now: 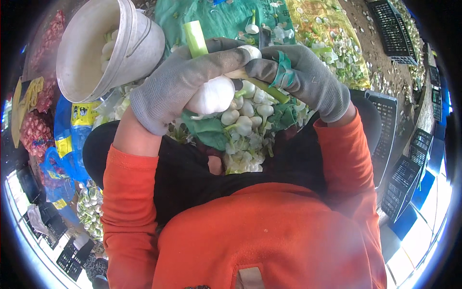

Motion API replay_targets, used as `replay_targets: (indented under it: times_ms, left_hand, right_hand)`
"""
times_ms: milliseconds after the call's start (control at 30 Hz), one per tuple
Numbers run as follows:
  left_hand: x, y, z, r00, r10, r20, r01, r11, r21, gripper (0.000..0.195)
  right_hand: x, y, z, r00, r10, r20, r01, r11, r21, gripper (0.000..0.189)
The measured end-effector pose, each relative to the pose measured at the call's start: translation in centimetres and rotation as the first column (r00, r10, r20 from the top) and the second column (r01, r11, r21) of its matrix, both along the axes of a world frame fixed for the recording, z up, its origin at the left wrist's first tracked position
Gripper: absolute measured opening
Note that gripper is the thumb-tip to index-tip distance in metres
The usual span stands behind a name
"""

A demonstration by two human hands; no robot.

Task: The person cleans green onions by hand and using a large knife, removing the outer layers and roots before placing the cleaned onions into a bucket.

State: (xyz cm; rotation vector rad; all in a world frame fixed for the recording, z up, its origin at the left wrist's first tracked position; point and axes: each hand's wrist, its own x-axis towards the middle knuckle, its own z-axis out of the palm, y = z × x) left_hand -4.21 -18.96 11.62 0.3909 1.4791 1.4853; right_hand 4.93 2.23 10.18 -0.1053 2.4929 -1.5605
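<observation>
In front of me my left hand (180, 79), in a grey glove, is curled round a large white garlic bulb (213, 95). A thick cut green stem (196, 38) sticks up behind its fingers. Between both hands is a smaller garlic bulb (251, 52), touched by the left fingertips. My right hand (299, 76), also gloved and with green tape (283, 70) round a finger, closes on that bulb near its stem (269, 90). A dark flat piece (264, 38), perhaps a blade, shows beside the right fingers; its other end is hidden. Below lies a heap of garlic bulbs (245, 117).
A white bucket (148, 43) lies tilted at the upper left with garlic inside. Green sheeting (223, 21) and a yellow sack (325, 21) bear peelings. Black crates (393, 32) stand right. Red net bags of garlic (36, 133) and blue bags (70, 151) are left.
</observation>
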Motion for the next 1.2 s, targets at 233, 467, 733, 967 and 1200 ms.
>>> replay_targets:
  times_ms: [233, 467, 733, 967, 1200]
  left_hand:
    - [-0.6, -1.1, -0.4, 0.982, 0.002, 0.189, -0.032, 0.987, 0.157, 0.051]
    - [-1.0, -1.3, -0.5, 0.997, 0.062, 0.041, -0.07, 0.963, 0.261, 0.055]
    - [-1.1, -2.3, 1.5, 0.984, -0.056, -0.169, 0.066, 0.996, 0.054, 0.06]
    - [-1.2, -3.2, 0.5, 0.999, -0.013, 0.038, 0.003, 0.972, 0.235, 0.059]
    - [-1.2, -1.7, 1.5, 0.964, -0.082, -0.251, 0.109, 0.989, 0.096, 0.066]
  right_hand:
    - [0.4, -1.0, 0.1, 0.997, -0.032, -0.076, 0.003, 0.935, -0.356, 0.067]
    - [0.6, -0.2, 0.1, 0.965, -0.15, 0.217, 0.239, 0.845, -0.478, 0.049]
    - [-0.3, -1.8, 1.8, 0.993, 0.012, 0.116, 0.014, 0.975, -0.222, 0.064]
    - [0.1, -2.3, 1.2, 0.999, -0.018, -0.031, 0.007, 0.94, -0.34, 0.046]
    - [-0.2, -0.7, 1.4, 0.998, 0.049, -0.049, -0.056, 0.986, -0.156, 0.038]
